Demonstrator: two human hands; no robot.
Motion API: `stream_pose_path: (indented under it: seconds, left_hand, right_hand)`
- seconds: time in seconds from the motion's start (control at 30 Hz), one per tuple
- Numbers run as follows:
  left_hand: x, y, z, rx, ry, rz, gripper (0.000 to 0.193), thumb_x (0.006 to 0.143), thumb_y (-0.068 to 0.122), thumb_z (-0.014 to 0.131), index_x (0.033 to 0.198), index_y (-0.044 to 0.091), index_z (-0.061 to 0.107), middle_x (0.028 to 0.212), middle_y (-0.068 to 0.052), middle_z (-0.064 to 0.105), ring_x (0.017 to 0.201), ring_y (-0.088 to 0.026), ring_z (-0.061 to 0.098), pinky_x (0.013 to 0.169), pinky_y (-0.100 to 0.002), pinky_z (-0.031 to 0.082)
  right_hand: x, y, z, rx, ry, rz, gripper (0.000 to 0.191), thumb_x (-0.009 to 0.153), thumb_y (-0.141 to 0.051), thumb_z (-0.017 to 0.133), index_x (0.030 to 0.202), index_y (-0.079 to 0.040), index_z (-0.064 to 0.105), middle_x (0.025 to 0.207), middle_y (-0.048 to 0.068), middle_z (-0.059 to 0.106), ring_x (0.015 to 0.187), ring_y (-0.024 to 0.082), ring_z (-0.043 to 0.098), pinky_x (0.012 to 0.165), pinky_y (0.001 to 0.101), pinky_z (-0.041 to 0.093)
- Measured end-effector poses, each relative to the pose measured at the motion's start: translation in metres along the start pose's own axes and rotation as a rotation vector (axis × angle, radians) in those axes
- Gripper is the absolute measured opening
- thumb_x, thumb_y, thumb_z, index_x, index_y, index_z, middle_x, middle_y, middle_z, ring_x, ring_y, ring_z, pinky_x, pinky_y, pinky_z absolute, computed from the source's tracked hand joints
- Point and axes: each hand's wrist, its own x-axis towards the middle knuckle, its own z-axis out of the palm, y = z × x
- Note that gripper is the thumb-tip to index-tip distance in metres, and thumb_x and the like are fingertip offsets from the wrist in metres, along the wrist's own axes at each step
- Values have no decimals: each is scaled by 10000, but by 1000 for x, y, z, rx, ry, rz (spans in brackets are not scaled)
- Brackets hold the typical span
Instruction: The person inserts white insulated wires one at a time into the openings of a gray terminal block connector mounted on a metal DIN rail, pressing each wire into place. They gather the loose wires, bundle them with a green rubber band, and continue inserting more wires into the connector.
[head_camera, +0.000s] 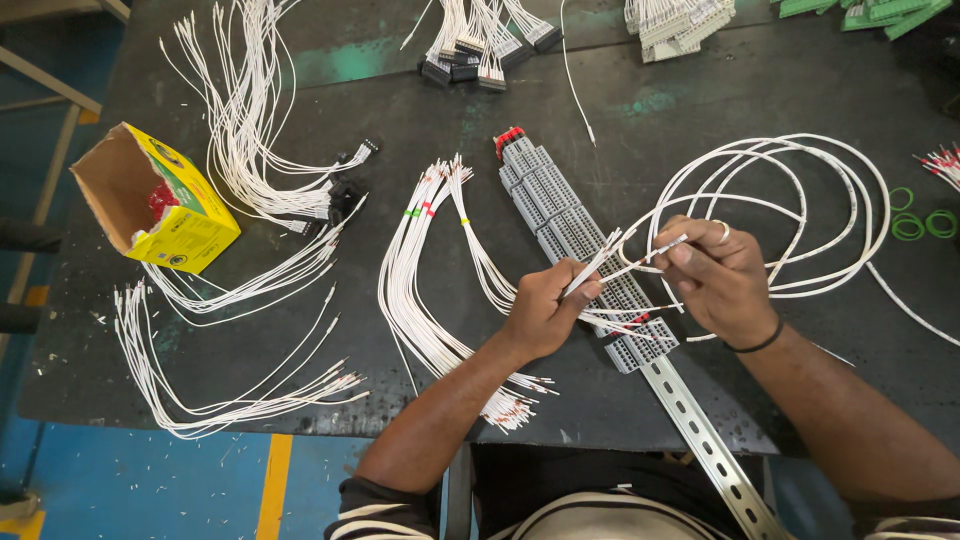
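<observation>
White wires (620, 262) lie across dark worktable (300, 120).

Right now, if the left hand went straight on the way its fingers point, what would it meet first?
Probably the right hand: the left hand points up and right along its white wires, whose tips nearly reach the right fingers. Height is hard to judge.

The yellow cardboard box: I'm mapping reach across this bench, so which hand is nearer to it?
Left. The left hand pinches white wires mid-table, well right of the yellow box; the right hand is farther right still, beyond the grey terminal strip.
</observation>
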Motion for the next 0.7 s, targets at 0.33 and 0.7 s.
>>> stream_pose_path:
  seconds: [0.33,0.7]
  left_hand:
    - [0,0,-1,23,1,2,244,1054,263,632,1031,22,656,737,-46,619,641,-87,565,614,-282,475]
    - [1,-3,2,12,6,7,261,1049,278,643,1010,20,636,736,-53,622,653,-105,590,623,-288,490]
  right_hand:
    - [2,0,-3,-46,65,60,169,1035,-11,583,1155,30,696,954,83,655,688,59,476,601,187,366]
    - [10,7,7,-512,-202,160,168,938,-26,681,1081,28,750,954,69,714,821,94,616,689,250,471]
